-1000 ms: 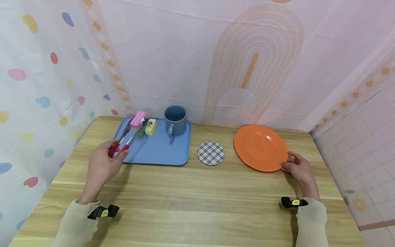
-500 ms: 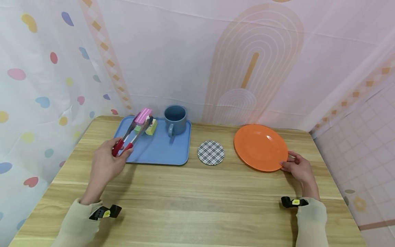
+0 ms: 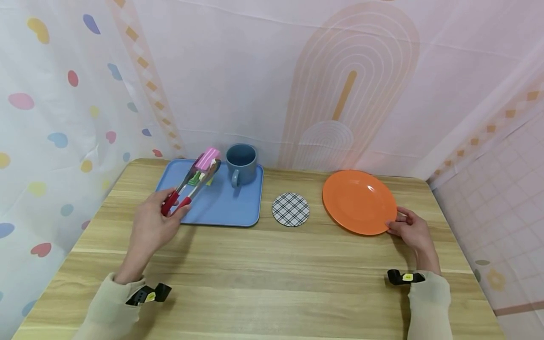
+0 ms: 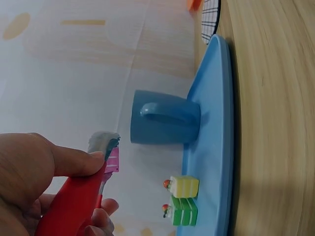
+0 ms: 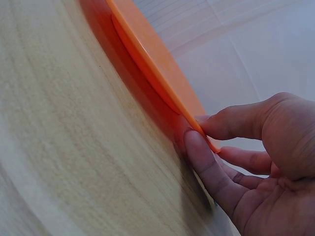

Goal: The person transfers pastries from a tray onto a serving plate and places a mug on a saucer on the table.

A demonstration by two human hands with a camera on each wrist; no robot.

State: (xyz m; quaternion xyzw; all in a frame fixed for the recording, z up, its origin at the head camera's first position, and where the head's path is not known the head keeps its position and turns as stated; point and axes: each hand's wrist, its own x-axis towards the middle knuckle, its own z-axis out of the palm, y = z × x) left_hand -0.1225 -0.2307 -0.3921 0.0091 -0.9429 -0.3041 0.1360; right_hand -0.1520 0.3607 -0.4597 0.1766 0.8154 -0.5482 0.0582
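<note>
- Head view: I watch a person's left hand (image 3: 155,218) grip red-handled tongs (image 3: 199,187), whose tips clasp a pink cake piece (image 3: 208,159) above a blue tray (image 3: 229,208), near a blue mug (image 3: 241,163) standing on it.
- Head view, at right: the right hand (image 3: 413,234) pinches the near right rim of an orange plate (image 3: 359,202), while a plaid coaster (image 3: 291,209) lies between plate and tray on the wood-grain desk (image 3: 272,278).
- Left wrist view: on my sideways feed, the left hand's thumb and fingers wrap the red handles; the pink cake piece shows at the tongs' tips, raised clear of the tray. A yellow cake piece (image 4: 187,187) and a green cake piece (image 4: 185,212) sit side by side on the tray, the mug upright nearby.
- Right wrist view: I see the right hand pinched narrow, fingertips on both faces of the plate's rim, just above the desk, a pale curtain (image 5: 266,49) behind.
</note>
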